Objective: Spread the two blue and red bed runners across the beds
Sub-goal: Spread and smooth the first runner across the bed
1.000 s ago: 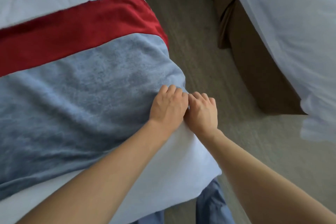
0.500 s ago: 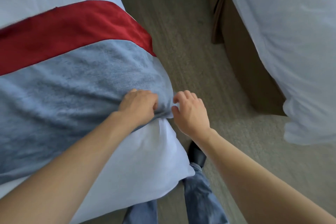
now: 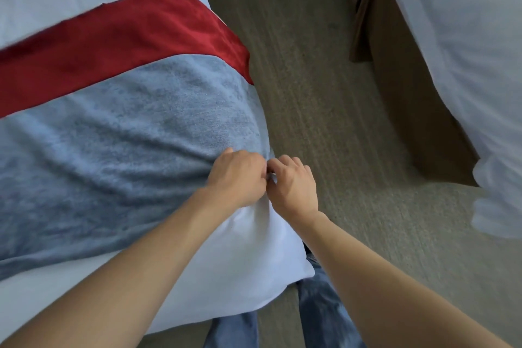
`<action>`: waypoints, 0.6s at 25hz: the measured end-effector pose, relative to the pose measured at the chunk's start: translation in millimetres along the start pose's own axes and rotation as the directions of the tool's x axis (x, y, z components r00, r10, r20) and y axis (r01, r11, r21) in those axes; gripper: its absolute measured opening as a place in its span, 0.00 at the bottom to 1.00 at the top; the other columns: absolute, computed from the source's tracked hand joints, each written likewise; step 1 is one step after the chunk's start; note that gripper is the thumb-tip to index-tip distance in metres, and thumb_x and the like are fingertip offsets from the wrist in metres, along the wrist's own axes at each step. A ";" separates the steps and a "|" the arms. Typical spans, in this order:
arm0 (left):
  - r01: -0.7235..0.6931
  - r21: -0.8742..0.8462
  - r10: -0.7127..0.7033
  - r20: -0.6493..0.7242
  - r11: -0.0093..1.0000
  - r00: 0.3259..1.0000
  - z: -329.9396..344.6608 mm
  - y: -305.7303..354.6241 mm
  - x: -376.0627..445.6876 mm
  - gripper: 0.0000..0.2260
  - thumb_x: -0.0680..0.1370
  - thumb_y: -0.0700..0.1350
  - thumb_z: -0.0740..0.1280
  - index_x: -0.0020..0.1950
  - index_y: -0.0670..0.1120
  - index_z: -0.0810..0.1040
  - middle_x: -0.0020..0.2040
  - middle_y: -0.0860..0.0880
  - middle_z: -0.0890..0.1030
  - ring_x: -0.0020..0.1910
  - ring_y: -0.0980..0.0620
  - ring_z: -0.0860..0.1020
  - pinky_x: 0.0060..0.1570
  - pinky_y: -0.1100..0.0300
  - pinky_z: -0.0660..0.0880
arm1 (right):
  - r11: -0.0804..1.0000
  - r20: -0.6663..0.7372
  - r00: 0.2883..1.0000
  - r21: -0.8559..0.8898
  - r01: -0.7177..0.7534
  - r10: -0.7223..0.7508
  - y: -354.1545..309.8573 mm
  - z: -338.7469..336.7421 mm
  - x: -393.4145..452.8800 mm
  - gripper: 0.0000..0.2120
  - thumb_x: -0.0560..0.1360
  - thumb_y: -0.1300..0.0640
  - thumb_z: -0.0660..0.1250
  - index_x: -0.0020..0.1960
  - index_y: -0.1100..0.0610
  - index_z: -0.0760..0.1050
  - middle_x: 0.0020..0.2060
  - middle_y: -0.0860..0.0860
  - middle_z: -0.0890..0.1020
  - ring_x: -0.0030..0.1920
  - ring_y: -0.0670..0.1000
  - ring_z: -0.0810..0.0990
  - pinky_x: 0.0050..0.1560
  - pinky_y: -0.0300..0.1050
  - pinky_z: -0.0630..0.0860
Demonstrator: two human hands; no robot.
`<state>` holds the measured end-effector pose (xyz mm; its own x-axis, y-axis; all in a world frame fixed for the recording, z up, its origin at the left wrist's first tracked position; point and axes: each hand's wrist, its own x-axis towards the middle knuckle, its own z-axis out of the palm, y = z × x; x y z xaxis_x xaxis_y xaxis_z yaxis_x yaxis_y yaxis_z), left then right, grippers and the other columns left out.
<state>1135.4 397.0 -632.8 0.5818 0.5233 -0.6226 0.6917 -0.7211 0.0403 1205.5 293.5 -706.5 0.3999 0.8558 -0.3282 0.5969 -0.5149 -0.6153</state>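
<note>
A blue and red bed runner [image 3: 127, 133] lies across the near bed [image 3: 240, 257], its red band [image 3: 127, 37] on the far side and the blue part nearer me. Creases in the blue cloth run toward its near corner at the bed's edge. My left hand [image 3: 236, 175] grips that corner with curled fingers. My right hand [image 3: 293, 186] sits right beside it, fingers curled, pinching the runner's edge where it hangs over the side. The fingertips of both hands are hidden in the cloth. Only one runner is in view.
A second bed [image 3: 457, 37] with white linen and a brown base [image 3: 401, 110] stands at the right. A strip of grey carpet [image 3: 305, 79] runs between the beds. My legs in blue jeans [image 3: 319, 305] stand at the bed's corner below.
Both hands have come together again at the runner's corner after parting half a second ago. The view has shifted slightly and more creases pull toward the corner.
</note>
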 end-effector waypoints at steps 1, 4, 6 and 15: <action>0.062 -0.202 -0.042 0.104 0.978 0.994 -5.9 -8.5 3.2 0.05 0.74 0.50 0.67 0.39 0.53 0.80 0.43 0.53 0.84 0.47 0.49 0.80 0.51 0.56 0.73 | 0.998 0.017 1.000 0.054 0.010 -0.011 2.4 -3.3 -1.2 0.03 0.73 0.58 0.64 0.43 0.53 0.76 0.39 0.48 0.78 0.43 0.56 0.74 0.42 0.51 0.68; 0.174 -0.400 -0.068 0.265 0.900 0.962 -17.4 -23.1 10.3 0.04 0.71 0.50 0.70 0.37 0.54 0.82 0.39 0.58 0.84 0.45 0.54 0.80 0.45 0.59 0.74 | 0.990 0.069 0.994 0.121 0.074 -0.082 13.5 -17.6 -15.3 0.04 0.74 0.60 0.60 0.44 0.53 0.72 0.40 0.48 0.77 0.42 0.56 0.73 0.44 0.55 0.71; 0.105 -0.130 -0.088 0.133 0.986 0.987 -13.7 -18.7 12.7 0.03 0.74 0.47 0.68 0.42 0.54 0.80 0.46 0.55 0.83 0.50 0.51 0.79 0.53 0.57 0.70 | 0.994 0.089 0.991 0.061 0.096 -0.101 16.9 -24.5 -16.6 0.05 0.75 0.60 0.58 0.45 0.53 0.72 0.41 0.48 0.77 0.43 0.56 0.73 0.45 0.53 0.69; -0.182 0.310 0.214 -0.075 0.933 0.974 1.7 -24.4 -1.9 0.12 0.78 0.50 0.57 0.49 0.52 0.80 0.49 0.52 0.78 0.52 0.49 0.74 0.56 0.54 0.64 | 0.984 0.098 0.987 -0.109 0.138 -0.128 -1.9 1.5 -10.9 0.05 0.72 0.56 0.68 0.47 0.54 0.80 0.42 0.48 0.80 0.44 0.54 0.76 0.43 0.48 0.69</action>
<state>1116.7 412.9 -634.0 0.7468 0.3889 -0.5394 0.4070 -0.9088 -0.0917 1199.0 285.2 -702.8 0.2504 0.9153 -0.3156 0.7187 -0.3942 -0.5728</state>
